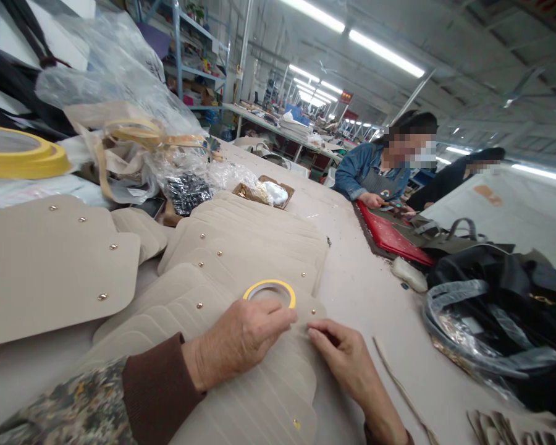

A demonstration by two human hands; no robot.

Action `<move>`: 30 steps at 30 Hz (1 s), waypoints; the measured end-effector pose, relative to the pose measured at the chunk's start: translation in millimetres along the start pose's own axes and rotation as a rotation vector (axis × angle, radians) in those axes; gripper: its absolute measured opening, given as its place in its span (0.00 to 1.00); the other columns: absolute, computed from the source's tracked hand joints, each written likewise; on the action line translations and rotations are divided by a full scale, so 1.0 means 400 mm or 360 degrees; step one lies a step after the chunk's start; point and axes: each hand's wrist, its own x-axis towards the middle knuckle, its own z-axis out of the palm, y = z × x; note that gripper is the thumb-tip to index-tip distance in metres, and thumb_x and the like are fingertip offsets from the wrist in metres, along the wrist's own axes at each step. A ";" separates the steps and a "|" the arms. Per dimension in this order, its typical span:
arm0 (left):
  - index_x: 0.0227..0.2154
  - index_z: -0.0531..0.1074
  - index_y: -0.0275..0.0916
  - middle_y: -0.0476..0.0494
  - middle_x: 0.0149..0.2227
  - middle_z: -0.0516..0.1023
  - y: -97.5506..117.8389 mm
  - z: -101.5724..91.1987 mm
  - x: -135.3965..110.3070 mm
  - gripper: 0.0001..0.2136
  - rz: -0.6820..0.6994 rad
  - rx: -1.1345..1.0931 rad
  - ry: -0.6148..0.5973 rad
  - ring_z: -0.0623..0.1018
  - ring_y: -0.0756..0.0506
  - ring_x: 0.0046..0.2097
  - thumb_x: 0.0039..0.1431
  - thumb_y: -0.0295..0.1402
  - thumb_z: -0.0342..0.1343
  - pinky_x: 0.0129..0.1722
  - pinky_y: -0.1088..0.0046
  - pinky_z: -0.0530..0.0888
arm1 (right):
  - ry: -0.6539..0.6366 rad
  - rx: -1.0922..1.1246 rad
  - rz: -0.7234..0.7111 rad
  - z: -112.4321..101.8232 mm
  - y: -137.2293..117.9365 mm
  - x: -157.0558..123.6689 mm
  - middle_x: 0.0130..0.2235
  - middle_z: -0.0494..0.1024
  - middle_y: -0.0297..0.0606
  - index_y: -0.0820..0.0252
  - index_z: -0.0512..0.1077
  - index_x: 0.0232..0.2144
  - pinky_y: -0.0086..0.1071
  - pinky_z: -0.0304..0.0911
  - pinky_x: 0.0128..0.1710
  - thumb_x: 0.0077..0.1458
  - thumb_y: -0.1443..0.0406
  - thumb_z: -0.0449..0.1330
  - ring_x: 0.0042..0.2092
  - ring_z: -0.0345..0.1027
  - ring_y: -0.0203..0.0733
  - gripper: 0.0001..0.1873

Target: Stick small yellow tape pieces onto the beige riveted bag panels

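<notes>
My left hand [248, 334] is closed at a narrow roll of yellow tape [293, 294], its curled fingers covering the roll's lower edge. Just to the right, my right hand [349, 358] has thumb and forefinger drawn together at the edge of a beige panel; anything pinched there is too small to make out. Beneath both hands lies a fanned stack of beige panels [194, 364] with rounded corners. Small brass-coloured studs [314, 312] dot several of them, one close to my right fingertips.
More beige panels [50, 266] lie at left, below thicker yellow tape rolls [23, 154]. A small tray [285, 196] and plastic wrapping stand behind. At right are black bags [491, 296], a thin cord [403, 389] and a red board [391, 235], where a co-worker [375, 170] works.
</notes>
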 end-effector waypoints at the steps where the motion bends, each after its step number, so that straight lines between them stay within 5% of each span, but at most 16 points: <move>1: 0.51 0.66 0.39 0.49 0.31 0.71 0.000 0.002 -0.002 0.12 0.0007 -0.0011 0.0031 0.71 0.47 0.31 0.69 0.27 0.44 0.29 0.73 0.68 | 0.0155 0.0006 -0.0106 0.007 -0.005 0.000 0.31 0.81 0.36 0.60 0.79 0.34 0.28 0.65 0.33 0.58 0.61 0.59 0.32 0.73 0.39 0.10; 4: 0.61 0.55 0.40 0.46 0.38 0.77 0.000 0.011 -0.007 0.20 0.0015 -0.0059 0.0123 0.77 0.46 0.36 0.69 0.28 0.45 0.35 0.72 0.74 | 0.0369 -0.0046 -0.0558 0.032 -0.035 -0.001 0.33 0.80 0.37 0.59 0.77 0.37 0.28 0.67 0.33 0.58 0.66 0.59 0.33 0.73 0.38 0.07; 7: 0.61 0.53 0.38 0.41 0.46 0.77 0.002 0.016 -0.009 0.21 0.0011 -0.0115 0.0161 0.78 0.45 0.44 0.68 0.28 0.47 0.42 0.70 0.76 | 0.0464 -0.0185 -0.0963 0.056 -0.069 -0.001 0.36 0.79 0.38 0.58 0.74 0.41 0.27 0.68 0.35 0.58 0.73 0.58 0.35 0.72 0.36 0.10; 11: 0.59 0.55 0.37 0.41 0.46 0.78 0.009 0.014 -0.010 0.19 -0.0023 -0.0137 0.0093 0.79 0.45 0.43 0.67 0.27 0.47 0.42 0.69 0.76 | 0.0532 -0.0317 -0.1103 0.081 -0.079 0.003 0.32 0.78 0.37 0.60 0.73 0.36 0.27 0.67 0.35 0.58 0.75 0.55 0.33 0.71 0.35 0.10; 19: 0.36 0.66 0.40 0.48 0.34 0.70 0.013 -0.001 0.006 0.06 -0.0250 0.0017 -0.0299 0.72 0.47 0.32 0.64 0.24 0.46 0.30 0.73 0.69 | 0.0753 -0.0528 -0.1041 0.109 -0.066 -0.001 0.25 0.74 0.34 0.60 0.73 0.31 0.25 0.64 0.27 0.56 0.73 0.54 0.25 0.68 0.34 0.09; 26: 0.30 0.64 0.38 0.48 0.29 0.67 0.017 0.007 0.003 0.09 -0.0163 0.0075 -0.0018 0.68 0.47 0.28 0.63 0.22 0.44 0.25 0.71 0.61 | 0.0515 0.0270 -0.0157 0.120 -0.097 -0.002 0.19 0.73 0.30 0.61 0.73 0.26 0.24 0.63 0.18 0.55 0.62 0.57 0.19 0.66 0.33 0.10; 30: 0.29 0.65 0.38 0.48 0.28 0.66 0.021 0.003 0.004 0.10 -0.0173 0.0067 0.0077 0.67 0.48 0.28 0.64 0.23 0.44 0.25 0.71 0.61 | 0.0597 0.0241 -0.0116 0.135 -0.108 0.000 0.20 0.73 0.31 0.61 0.74 0.25 0.24 0.63 0.20 0.52 0.61 0.59 0.20 0.66 0.33 0.10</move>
